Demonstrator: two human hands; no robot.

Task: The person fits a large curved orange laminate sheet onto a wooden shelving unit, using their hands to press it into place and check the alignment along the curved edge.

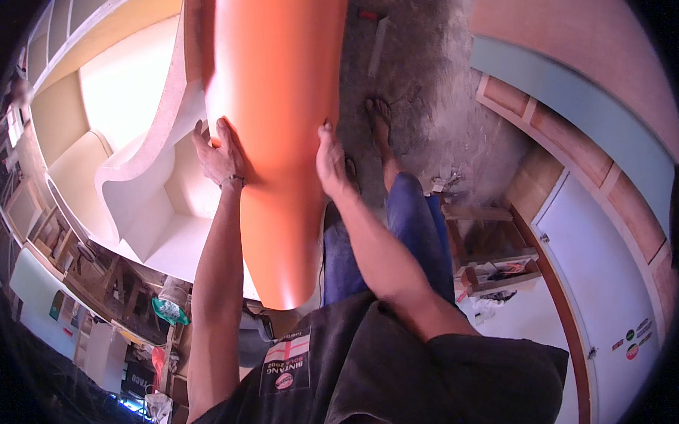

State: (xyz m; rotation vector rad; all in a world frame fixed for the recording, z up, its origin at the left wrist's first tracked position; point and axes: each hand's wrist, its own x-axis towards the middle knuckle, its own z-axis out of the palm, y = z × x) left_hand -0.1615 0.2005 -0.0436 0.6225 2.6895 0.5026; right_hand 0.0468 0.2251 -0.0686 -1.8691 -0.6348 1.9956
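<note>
Orange laminate sheet (280, 98) stood in front of the person, bowed into a smooth curve and running from the top of the view down to a rounded lower end near the knees, lying against the pale curved cabinet carcass (143, 168) on the person's left. Left hand (220, 154) lay flat on the sheet's left edge, fingers spread and extended, palm pressing where sheet met the raw particleboard edge (181, 64); nothing clenched, no wrap around the edge visible. Right hand (330, 163) pressed the sheet's right edge, thumb side up, fingers seemingly curled behind the edge, though I could not tell how far they closed. Judged: pressing looked best done with even pressure from both palms, working outward along the curve so the sheet seated without bubbles or a lifted edge. Bare foot (380, 120) was planted on dusty concrete floor (433, 103) beyond.
</note>
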